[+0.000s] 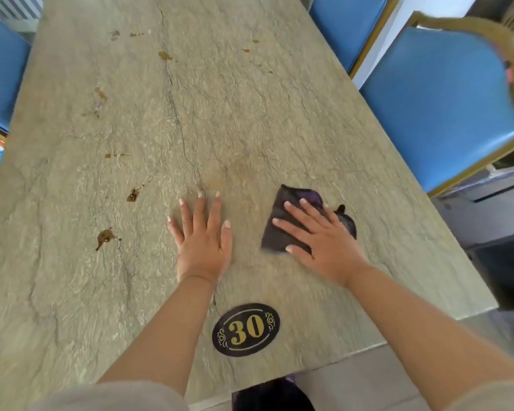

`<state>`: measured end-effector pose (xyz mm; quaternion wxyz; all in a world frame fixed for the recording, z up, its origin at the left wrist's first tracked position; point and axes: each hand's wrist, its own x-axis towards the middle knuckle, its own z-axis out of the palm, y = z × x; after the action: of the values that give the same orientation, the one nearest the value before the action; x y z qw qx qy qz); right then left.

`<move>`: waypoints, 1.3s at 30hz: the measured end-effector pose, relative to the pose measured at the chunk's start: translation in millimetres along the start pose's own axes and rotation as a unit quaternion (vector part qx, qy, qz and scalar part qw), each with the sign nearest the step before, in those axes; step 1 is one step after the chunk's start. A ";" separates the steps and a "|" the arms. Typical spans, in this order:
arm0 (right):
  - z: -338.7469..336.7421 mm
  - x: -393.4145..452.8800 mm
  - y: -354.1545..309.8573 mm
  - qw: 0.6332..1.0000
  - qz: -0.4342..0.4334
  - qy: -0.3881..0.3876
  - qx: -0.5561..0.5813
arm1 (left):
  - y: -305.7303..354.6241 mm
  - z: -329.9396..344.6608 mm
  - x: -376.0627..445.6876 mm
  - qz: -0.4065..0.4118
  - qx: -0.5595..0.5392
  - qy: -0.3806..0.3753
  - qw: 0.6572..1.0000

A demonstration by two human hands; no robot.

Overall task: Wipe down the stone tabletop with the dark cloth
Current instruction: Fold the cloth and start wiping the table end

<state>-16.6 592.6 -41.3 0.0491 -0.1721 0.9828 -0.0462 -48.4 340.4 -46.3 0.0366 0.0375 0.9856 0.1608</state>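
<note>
— Where on the grey-green stone tabletop (250, 114) does the crumpled dark cloth (279, 229) lie?
— At four o'clock, under the right hand (321, 235); the left hand (201, 235) lies flat beside it.
— And the oval black number plaque (246, 329)?
— Six o'clock, near edge; brown stains (104, 237) at nine.

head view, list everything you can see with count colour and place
tabletop: one, grey-green stone, fills the view
cloth: one, dark, near right part of the tabletop, under the right hand
stains: several, brown, scattered over the left and far parts
number plate: one, black oval with gold 30, near edge
chairs: at least three, blue, some gold-framed, along both sides
sleeves: two, beige, bottom corners
hands: left flat on bare stone, right pressing the cloth
</note>
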 end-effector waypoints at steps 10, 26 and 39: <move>18.4 -106.2 -82.8 0.997 0.064 0.004 0.030 | 60.7 9.3 -34.5 0.110 -0.007 -0.066 0.992; 11.6 -156.3 35.2 0.991 0.129 0.014 0.015 | 146.7 42.9 -4.0 0.164 0.068 -0.048 0.983; -11.1 -5.9 115.2 1.000 -0.024 -0.013 0.012 | 162.2 46.5 45.7 -0.004 0.072 0.016 0.997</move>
<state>-50.8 703.3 -42.2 0.0624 -0.1959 0.9770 -0.0570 -79.9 512.3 -41.2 0.0184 0.0333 0.9952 0.0900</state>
